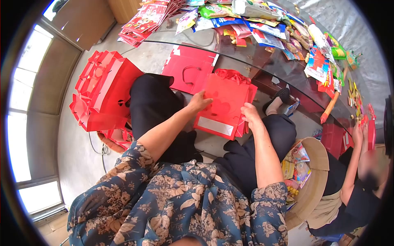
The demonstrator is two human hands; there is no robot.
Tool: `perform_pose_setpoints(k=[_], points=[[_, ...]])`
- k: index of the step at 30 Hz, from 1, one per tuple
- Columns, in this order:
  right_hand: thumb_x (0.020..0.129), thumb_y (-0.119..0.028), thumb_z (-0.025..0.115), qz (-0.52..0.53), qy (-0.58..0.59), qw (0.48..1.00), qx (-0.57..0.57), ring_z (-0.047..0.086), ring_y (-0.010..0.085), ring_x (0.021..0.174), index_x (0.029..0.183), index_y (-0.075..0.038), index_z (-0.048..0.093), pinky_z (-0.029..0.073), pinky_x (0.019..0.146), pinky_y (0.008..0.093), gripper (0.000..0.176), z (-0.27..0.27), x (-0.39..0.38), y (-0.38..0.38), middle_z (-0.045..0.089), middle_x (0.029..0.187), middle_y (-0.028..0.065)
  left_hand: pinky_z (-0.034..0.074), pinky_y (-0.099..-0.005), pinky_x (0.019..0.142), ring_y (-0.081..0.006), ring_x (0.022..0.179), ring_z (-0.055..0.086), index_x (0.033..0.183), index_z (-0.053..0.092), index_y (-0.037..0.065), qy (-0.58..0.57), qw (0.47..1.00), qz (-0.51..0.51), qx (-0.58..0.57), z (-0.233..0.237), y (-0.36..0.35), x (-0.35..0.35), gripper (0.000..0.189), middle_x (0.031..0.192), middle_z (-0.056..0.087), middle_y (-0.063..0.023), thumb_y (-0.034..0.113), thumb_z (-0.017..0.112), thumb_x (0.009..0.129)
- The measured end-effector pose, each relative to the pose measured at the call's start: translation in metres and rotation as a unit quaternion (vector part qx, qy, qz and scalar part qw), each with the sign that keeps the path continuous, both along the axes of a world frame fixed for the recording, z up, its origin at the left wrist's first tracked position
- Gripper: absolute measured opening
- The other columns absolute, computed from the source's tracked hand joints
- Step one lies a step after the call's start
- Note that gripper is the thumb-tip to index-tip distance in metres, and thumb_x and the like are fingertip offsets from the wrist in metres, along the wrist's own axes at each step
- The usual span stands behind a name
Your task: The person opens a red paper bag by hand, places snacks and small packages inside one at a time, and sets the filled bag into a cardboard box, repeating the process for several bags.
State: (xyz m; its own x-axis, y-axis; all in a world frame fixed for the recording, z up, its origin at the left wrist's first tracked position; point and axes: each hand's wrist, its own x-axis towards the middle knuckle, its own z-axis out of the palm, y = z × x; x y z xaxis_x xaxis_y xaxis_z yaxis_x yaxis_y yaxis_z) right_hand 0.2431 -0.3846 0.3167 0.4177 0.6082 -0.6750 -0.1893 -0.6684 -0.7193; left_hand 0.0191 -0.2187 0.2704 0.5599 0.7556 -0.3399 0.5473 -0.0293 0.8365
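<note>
Above my lap I hold a few flat red paper bags point(223, 102), layered together, with a white strip along their lower edge and red ribbon at the top. My left hand point(200, 101) is closed on the left edge, fingers over the front. At the right edge, my right hand point(251, 115) pinches the paper. Just behind lies another flat red bag with a cord handle point(191, 74). Opened-out red bags point(108, 84) stand in a group by my left knee.
A glass table point(197, 44) ahead carries red printed packets point(145, 22) and many snack packs point(262, 30). At my right stands a cardboard box point(314, 180) with wrapped snacks inside. Beyond it, a co-worker's hands point(360, 129) hold a small red item.
</note>
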Motion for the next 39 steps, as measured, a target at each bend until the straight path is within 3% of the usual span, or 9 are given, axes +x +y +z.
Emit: perform_pose_setpoints(k=[6, 14, 20, 23, 24, 28, 32, 37, 39], points=[[0.092, -0.018, 0.063, -0.118, 0.13, 0.984, 0.034, 0.06, 0.028, 0.112, 0.139, -0.006, 0.049, 0.049, 0.094, 0.0467, 0.05, 0.01, 0.002, -0.003, 0.06, 0.123, 0.0115, 0.05, -0.0386, 0.099, -0.033, 0.118, 0.064, 0.139, 0.05, -0.008, -0.043, 0.998, 0.049, -0.008, 0.04, -0.003, -0.005, 0.069, 0.13, 0.063, -0.0266, 0.027, 0.075, 0.085], [0.091, -0.017, 0.065, -0.172, 0.127, 0.966, 0.143, 0.063, 0.0146, 0.091, 0.128, -0.007, 0.06, 0.052, 0.084, 0.0351, 0.038, 0.019, 0.006, -0.007, 0.065, 0.099, 0.0027, 0.056, -0.0345, 0.083, -0.0195, 0.103, 0.066, 0.135, 0.057, 0.0, -0.184, 0.963, 0.124, -0.151, 0.092, -0.006, -0.006, 0.05, 0.12, 0.067, -0.0115, 0.021, 0.07, 0.093], [0.095, -0.02, 0.062, -0.188, 0.068, 0.962, 0.187, 0.063, 0.0127, 0.092, 0.121, -0.007, 0.064, 0.052, 0.084, 0.0313, 0.03, 0.028, 0.014, -0.007, 0.066, 0.1, 0.0017, 0.056, -0.0324, 0.08, -0.0122, 0.091, 0.064, 0.115, 0.065, 0.006, -0.239, 0.937, 0.151, -0.206, 0.115, -0.013, -0.006, 0.033, 0.107, 0.068, -0.0032, 0.034, 0.065, 0.098], [0.098, -0.025, 0.062, -0.205, 0.128, 0.913, 0.329, 0.064, 0.0115, 0.092, 0.115, -0.005, 0.065, 0.051, 0.085, 0.0292, 0.027, 0.076, -0.008, -0.005, 0.067, 0.101, 0.0012, 0.055, -0.0298, 0.079, -0.0088, 0.085, 0.062, 0.108, 0.067, 0.006, -0.278, 0.932, 0.117, -0.199, 0.128, -0.016, -0.006, 0.03, 0.098, 0.068, -0.0007, 0.035, 0.063, 0.1], [0.1, -0.03, 0.061, -0.221, 0.094, 0.909, 0.34, 0.064, 0.0093, 0.079, 0.106, 0.0, 0.067, 0.051, 0.073, 0.0243, 0.031, 0.078, -0.012, -0.003, 0.069, 0.09, 0.0016, 0.054, -0.0288, 0.079, -0.0078, 0.083, 0.061, 0.107, 0.068, 0.006, -0.298, 0.93, 0.097, -0.192, 0.129, -0.015, -0.006, 0.03, 0.096, 0.068, 0.0, 0.035, 0.062, 0.101], [0.102, -0.032, 0.059, -0.142, 0.037, 0.941, 0.306, 0.064, 0.0104, 0.076, 0.104, -0.002, 0.067, 0.051, 0.072, 0.0245, 0.031, 0.107, 0.007, -0.031, 0.068, 0.088, 0.0029, 0.05, -0.0265, 0.078, -0.0072, 0.082, 0.06, 0.101, 0.069, 0.005, -0.305, 0.949, 0.025, -0.077, 0.148, -0.017, -0.007, 0.026, 0.091, 0.068, 0.0001, 0.03, 0.061, 0.102], [0.104, -0.026, 0.057, -0.172, -0.159, 0.9, 0.368, 0.061, 0.0092, 0.08, 0.106, -0.003, 0.068, 0.049, 0.075, 0.024, 0.026, 0.153, 0.013, -0.05, 0.068, 0.09, 0.0024, 0.048, -0.0267, 0.076, -0.0105, 0.083, 0.058, 0.096, 0.068, 0.0, -0.316, 0.945, -0.023, 0.076, 0.171, -0.023, -0.004, 0.022, 0.088, 0.066, -0.0019, 0.022, 0.066, 0.099], [0.095, -0.016, 0.065, 0.062, -0.27, 0.894, 0.353, 0.063, 0.0123, 0.097, 0.11, -0.004, 0.068, 0.048, 0.088, 0.0271, 0.02, 0.232, -0.021, -0.056, 0.068, 0.112, 0.0039, 0.051, -0.0335, 0.081, -0.0251, 0.088, 0.064, 0.097, 0.067, 0.001, -0.299, 0.908, -0.111, 0.271, 0.203, -0.03, -0.005, 0.019, 0.092, 0.064, -0.0098, 0.018, 0.072, 0.092], [0.085, -0.01, 0.071, 0.159, -0.363, 0.843, 0.363, 0.065, 0.0237, 0.103, 0.107, -0.001, 0.068, 0.049, 0.092, 0.0342, 0.024, 0.243, -0.035, -0.048, 0.067, 0.113, 0.009, 0.052, -0.0362, 0.084, -0.0292, 0.092, 0.064, 0.098, 0.067, 0.002, -0.287, 0.902, -0.129, 0.297, 0.208, -0.034, -0.006, 0.019, 0.095, 0.064, -0.011, 0.018, 0.074, 0.09]])
